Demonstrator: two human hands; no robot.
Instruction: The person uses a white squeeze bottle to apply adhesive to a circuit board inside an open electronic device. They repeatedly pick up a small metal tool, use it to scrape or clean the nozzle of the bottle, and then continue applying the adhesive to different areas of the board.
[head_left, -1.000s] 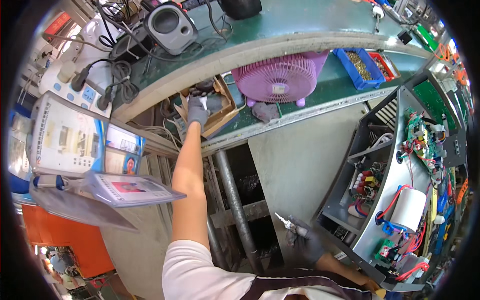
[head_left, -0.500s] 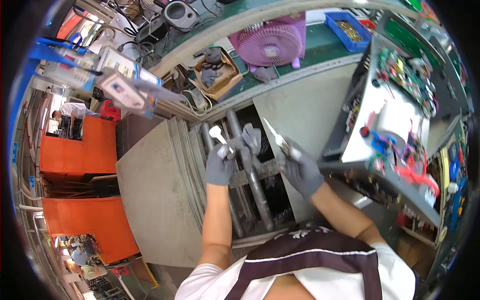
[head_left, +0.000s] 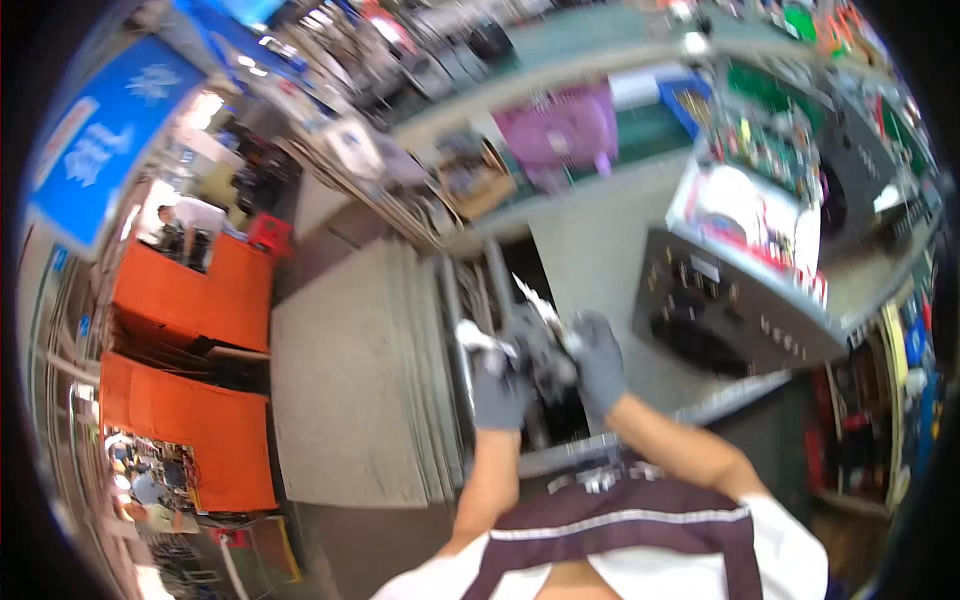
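My left hand (head_left: 500, 393), in a grey glove, is closed on a white piece with a rounded end (head_left: 468, 336). To its right, my right hand (head_left: 597, 368), gloved the same way, grips a slim white pointed tool (head_left: 535, 300) whose tip points up and to the left. Motion blur hides the exact kind of both. Between the hands lies a dark grey crumpled thing (head_left: 540, 350), perhaps a glove, over the frame bars (head_left: 500, 268) of the gap in the worktop.
A dark metal case (head_left: 735, 315) with an open top, wires and circuit boards (head_left: 765, 150) stands at right. Behind are a purple fan (head_left: 560, 130), a cardboard box (head_left: 485, 185) and a blue tray (head_left: 685, 105). Grey sheets (head_left: 345, 390) and orange cabinets (head_left: 190, 300) are at left.
My view has turned, shifting the scene, and a blue sign has come in at upper left. My hands are closer together, each with its white thing. More of the case's side panel shows.
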